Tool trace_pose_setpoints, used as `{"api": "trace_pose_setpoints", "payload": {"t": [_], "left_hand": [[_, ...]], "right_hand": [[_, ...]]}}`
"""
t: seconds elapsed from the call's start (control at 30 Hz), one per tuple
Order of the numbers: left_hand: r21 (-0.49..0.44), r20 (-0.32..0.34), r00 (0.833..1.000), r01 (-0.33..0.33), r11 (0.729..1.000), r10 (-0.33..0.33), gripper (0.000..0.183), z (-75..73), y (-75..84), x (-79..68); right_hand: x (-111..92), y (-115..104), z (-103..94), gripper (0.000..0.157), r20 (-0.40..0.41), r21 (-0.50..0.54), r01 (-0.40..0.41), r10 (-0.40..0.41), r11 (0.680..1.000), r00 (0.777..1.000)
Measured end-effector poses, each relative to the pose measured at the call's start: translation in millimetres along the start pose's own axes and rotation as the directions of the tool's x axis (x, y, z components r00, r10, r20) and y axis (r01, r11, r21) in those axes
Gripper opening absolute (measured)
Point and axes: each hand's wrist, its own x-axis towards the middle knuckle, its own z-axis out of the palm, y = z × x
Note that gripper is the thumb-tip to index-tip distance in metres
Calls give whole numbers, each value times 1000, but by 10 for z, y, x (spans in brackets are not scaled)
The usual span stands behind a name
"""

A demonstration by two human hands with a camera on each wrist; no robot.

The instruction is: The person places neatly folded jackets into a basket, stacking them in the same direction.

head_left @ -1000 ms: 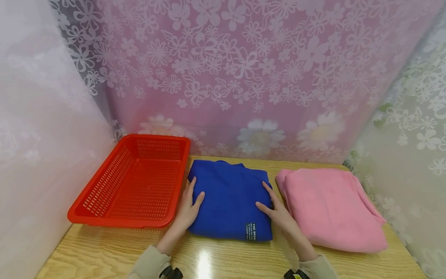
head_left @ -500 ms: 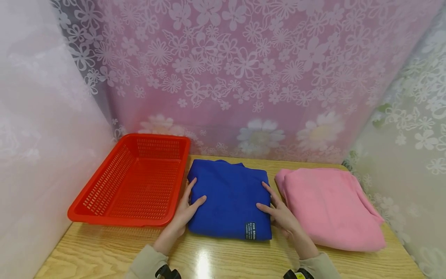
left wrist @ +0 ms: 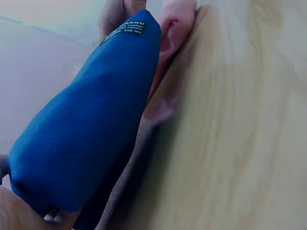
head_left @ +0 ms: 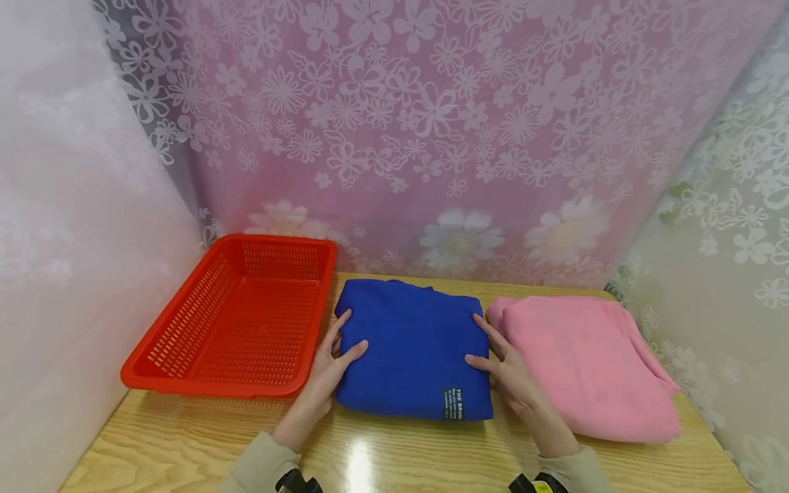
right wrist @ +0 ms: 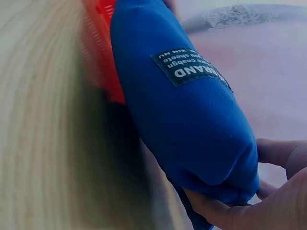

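Observation:
A folded blue garment (head_left: 413, 349) with a dark printed label at its front right corner is held between both hands, in the middle of the head view. My left hand (head_left: 327, 370) grips its left side, thumb on top, some fingers hidden beneath. At the opposite side, my right hand (head_left: 511, 376) holds it the same way, with fingers curled under the edge in the right wrist view. Both wrist views show the garment's front raised off the table, above a dark shadow. A loose fold hangs under the blue garment (right wrist: 192, 120).
Left of the garment stands a red plastic basket (head_left: 323, 301) with slotted walls and nothing in it. A folded pink garment (head_left: 592, 370) lies close by my right hand. The wooden table (head_left: 394, 455) ends against a floral curtain (head_left: 394, 137) at the back.
The blue garment has shifted slightly to the right and up, and its label has moved with it. My right hand has moved right along with it; the left hand has barely moved.

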Motion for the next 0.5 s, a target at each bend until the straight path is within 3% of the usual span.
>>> {"api": "trace_pose_setpoints", "payload": {"t": [0.13, 0.23, 0.5], "left_hand": [[-24, 33, 999, -24, 999, 24, 75, 87, 113, -43], [-43, 59, 997, -45, 998, 47, 75, 147, 209, -66], [-52, 65, 997, -32, 998, 35, 73, 210, 423, -93]], "right_hand": [[-122, -146, -84, 84, 27, -82, 65, -63, 994, 998], [-197, -238, -131, 83, 38, -108, 77, -73, 991, 997], [-295, -423, -158, 80, 16, -167, 102, -101, 981, 995]]}}
